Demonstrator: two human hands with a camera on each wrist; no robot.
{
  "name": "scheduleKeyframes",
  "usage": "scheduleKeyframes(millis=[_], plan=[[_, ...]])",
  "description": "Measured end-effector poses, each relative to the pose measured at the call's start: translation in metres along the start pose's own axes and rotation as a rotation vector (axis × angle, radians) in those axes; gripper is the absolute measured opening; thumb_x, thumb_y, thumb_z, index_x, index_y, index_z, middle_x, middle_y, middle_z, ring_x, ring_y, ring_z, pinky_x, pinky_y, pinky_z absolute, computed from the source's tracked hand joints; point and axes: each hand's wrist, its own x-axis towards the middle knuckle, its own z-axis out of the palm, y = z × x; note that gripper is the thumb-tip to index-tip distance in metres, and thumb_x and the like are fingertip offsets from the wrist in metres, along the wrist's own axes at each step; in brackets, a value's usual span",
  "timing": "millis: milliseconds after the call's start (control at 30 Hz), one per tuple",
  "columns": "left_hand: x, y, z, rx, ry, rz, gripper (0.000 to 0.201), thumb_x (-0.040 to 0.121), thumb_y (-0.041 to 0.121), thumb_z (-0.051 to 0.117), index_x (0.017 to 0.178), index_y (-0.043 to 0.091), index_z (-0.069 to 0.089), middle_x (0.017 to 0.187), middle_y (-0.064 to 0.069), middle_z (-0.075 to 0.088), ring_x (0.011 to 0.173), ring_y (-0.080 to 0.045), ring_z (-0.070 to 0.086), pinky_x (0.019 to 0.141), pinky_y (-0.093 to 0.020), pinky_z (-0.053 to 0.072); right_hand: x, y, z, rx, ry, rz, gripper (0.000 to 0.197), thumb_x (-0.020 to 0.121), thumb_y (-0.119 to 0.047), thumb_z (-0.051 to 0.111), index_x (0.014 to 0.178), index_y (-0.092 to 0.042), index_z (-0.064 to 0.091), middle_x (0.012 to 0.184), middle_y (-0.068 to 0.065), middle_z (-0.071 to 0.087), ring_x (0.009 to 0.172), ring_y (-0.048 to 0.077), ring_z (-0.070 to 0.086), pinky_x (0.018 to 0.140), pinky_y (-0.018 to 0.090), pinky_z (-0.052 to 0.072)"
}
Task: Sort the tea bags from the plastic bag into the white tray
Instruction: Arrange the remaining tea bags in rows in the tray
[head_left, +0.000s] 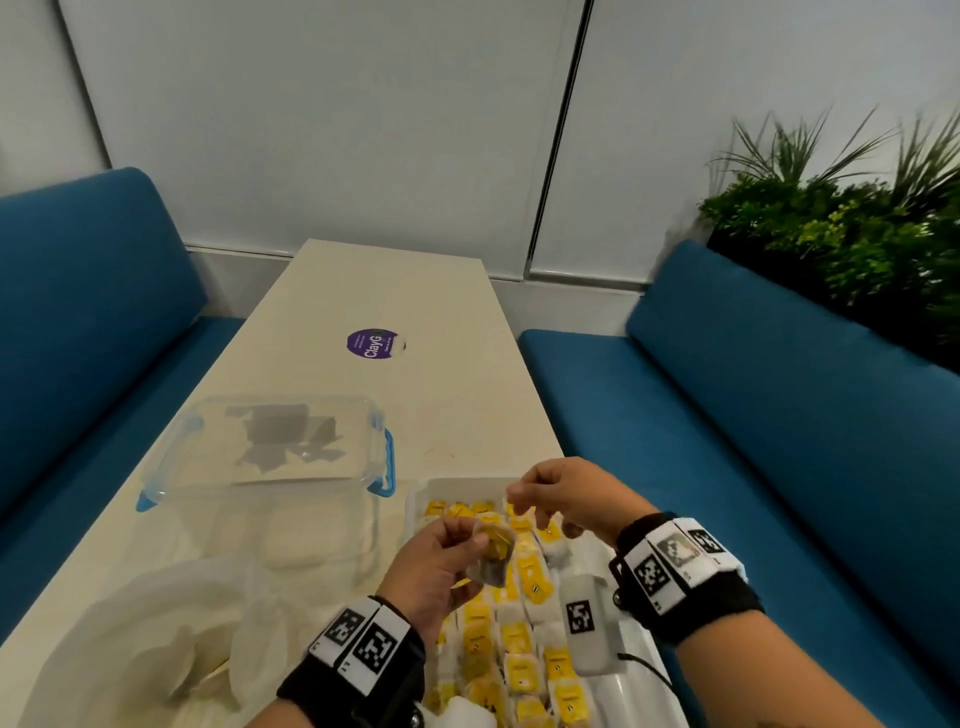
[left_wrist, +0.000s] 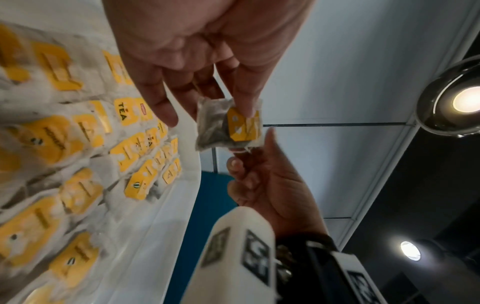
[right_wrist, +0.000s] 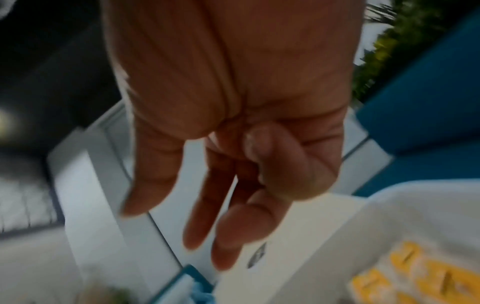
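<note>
While your left hand (left_wrist: 182, 51) pinches the tea bag (left_wrist: 228, 125) and your right hand (head_left: 566, 499) looks loosely curled and empty, a slack grip drops it crooked onto the white tray (head_left: 431, 491).

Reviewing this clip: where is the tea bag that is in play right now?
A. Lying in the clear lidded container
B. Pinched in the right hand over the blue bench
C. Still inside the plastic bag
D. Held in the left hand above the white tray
D: the left hand pinches the tea bag above the white tray; the right hand holds nothing.
</note>
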Motion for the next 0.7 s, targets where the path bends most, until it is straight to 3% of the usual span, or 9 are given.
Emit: scheduleKeyframes(millis=[100,300,400,500,600,700], plan=[[-0.002,0.002,0.009,-0.011,0.003,0.030,0.013,0.088,0.006,0.059,0.079,0.015,0.056,0.082,-0.005,0.064,0.077,-0.018,0.058,0.068,-0.028,0.044,-0.026,-0.007,0.003,0.048,-0.080,-0.059,0.012,0.078,-0.022,0.075,0.083,-0.013,0.069,0.067,-0.002,0.061,0.053,0.003,0.049,0.043,0.013,0.034],[-0.007,0.000,0.023,0.007,-0.014,0.058,0.006,0.090,0.011,0.058,0.086,0.015,0.058,0.085,-0.004,0.059,0.077,-0.015,0.054,0.067,-0.027,0.043,-0.040,0.001,0.005,0.186,0.150,-0.062,0.008,0.080,-0.013,0.072,0.073,-0.013,0.070,0.050,-0.009,0.056,0.043,-0.001,0.045,0.041,0.012,0.032],[-0.010,0.000,0.020,0.112,-0.010,0.089,0.006,0.090,0.013,0.059,0.093,0.018,0.061,0.090,-0.001,0.059,0.084,-0.015,0.055,0.074,-0.029,0.041,-0.047,0.004,-0.002,0.206,0.234,-0.044,0.008,0.082,-0.012,0.070,0.082,-0.005,0.073,0.046,-0.011,0.052,0.039,-0.002,0.042,0.039,0.009,0.030],[-0.011,0.002,0.009,0.257,0.018,0.179,0.012,0.089,0.007,0.058,0.093,0.018,0.060,0.097,0.000,0.060,0.089,-0.013,0.054,0.068,-0.023,0.040,-0.047,0.007,-0.009,0.186,0.308,-0.004,0.011,0.081,-0.012,0.071,0.082,-0.001,0.072,0.037,-0.012,0.048,0.030,-0.001,0.038,0.035,0.008,0.028],[-0.011,0.001,-0.005,0.349,0.054,0.218,0.016,0.090,0.001,0.054,0.100,0.013,0.059,0.101,0.000,0.058,0.098,-0.015,0.052,0.066,-0.019,0.038,-0.040,0.013,-0.013,0.053,0.365,0.036,0.013,0.085,-0.011,0.067,0.073,-0.005,0.068,0.048,-0.002,0.052,0.033,-0.001,0.042,0.037,0.010,0.033],[-0.010,-0.004,-0.019,0.401,0.092,0.190,0.020,0.089,-0.001,0.054,0.104,0.011,0.058,0.112,-0.003,0.056,0.103,-0.017,0.050,0.070,-0.021,0.039,-0.017,0.023,-0.011,-0.247,0.325,0.127,0.021,0.090,-0.008,0.055,0.070,-0.011,0.061,0.067,0.001,0.058,0.060,0.010,0.058,0.059,0.021,0.048]])
